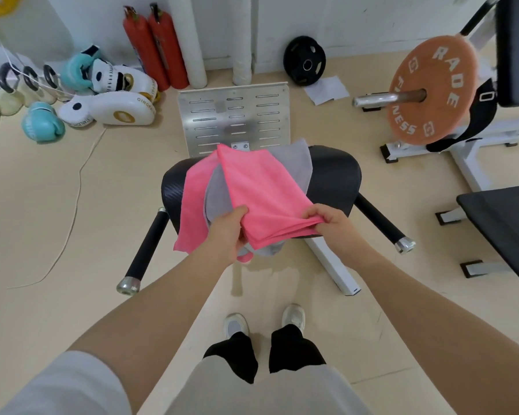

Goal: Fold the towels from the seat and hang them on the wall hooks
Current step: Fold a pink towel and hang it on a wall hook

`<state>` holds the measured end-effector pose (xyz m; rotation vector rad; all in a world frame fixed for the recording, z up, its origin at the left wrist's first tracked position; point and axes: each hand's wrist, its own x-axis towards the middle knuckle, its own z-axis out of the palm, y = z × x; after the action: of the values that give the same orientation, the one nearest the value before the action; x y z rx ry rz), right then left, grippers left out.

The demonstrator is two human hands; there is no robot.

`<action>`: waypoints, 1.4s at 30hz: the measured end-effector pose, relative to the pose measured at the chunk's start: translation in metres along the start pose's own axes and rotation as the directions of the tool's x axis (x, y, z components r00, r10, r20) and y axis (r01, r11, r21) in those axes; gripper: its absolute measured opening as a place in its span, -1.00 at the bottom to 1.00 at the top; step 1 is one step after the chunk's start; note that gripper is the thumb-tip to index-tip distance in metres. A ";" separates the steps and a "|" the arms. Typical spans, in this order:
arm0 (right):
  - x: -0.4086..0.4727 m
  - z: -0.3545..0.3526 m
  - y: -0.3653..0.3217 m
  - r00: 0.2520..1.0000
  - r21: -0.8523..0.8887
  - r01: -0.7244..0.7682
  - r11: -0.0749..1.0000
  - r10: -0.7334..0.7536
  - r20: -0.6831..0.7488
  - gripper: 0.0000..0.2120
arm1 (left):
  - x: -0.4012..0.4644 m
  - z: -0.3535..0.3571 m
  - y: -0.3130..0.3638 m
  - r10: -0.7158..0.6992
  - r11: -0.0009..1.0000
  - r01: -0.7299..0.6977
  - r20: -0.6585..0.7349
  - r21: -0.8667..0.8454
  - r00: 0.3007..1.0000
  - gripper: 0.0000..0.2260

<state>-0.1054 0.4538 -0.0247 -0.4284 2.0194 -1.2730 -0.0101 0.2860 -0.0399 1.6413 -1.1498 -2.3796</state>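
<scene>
Two hands hold the pink towel (pixel 252 187): our left hand (pixel 226 232) curls its fingers round the near left edge, thumb on top; our right hand (pixel 331 221) pinches the bunched near right corner. The towel lies spread over a grey towel (pixel 294 160) on the black seat (pixel 336 175). Behind the seat stands a metal footplate (pixel 234 115).

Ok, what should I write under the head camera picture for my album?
Both hands, left hand and right hand, grip a pink towel over a grey towel on the black seat.
</scene>
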 end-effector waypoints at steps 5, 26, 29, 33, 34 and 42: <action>-0.004 -0.002 -0.001 0.963 -0.061 -0.147 0.987 0.157 0.217 -0.68 | -0.001 -0.020 -0.004 0.151 0.970 -0.149 0.004 0.189 0.988 -0.84; 0.025 0.012 -0.041 0.977 0.153 -0.022 0.988 -0.011 0.213 -0.84 | -0.004 -0.053 0.059 -0.178 0.812 0.002 0.244 0.584 0.953 -0.74; 0.052 0.020 -0.049 0.980 0.200 -0.116 0.973 0.078 0.184 -0.81 | 0.005 -0.042 0.067 -0.118 0.783 -0.013 0.169 0.622 0.978 -0.61; 0.085 0.023 -0.049 0.982 0.145 -0.168 0.975 0.153 0.107 -0.84 | 0.023 -0.033 0.069 0.106 0.771 -0.174 0.146 0.612 0.984 -0.45; 0.091 0.023 -0.048 0.984 0.133 -0.173 0.976 0.165 0.069 -0.86 | 0.027 -0.033 0.073 0.113 0.772 -0.192 0.167 0.606 0.980 -0.43; 0.161 0.020 -0.054 0.981 -0.040 -0.143 0.989 0.136 -0.135 -0.92 | 0.045 -0.030 0.085 0.229 0.482 -0.452 0.389 0.751 0.892 -0.77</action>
<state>-0.2083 0.3190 -0.0447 -0.2253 2.1550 -1.1949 -0.0365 0.1892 -0.0311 0.9996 -2.6673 -1.8425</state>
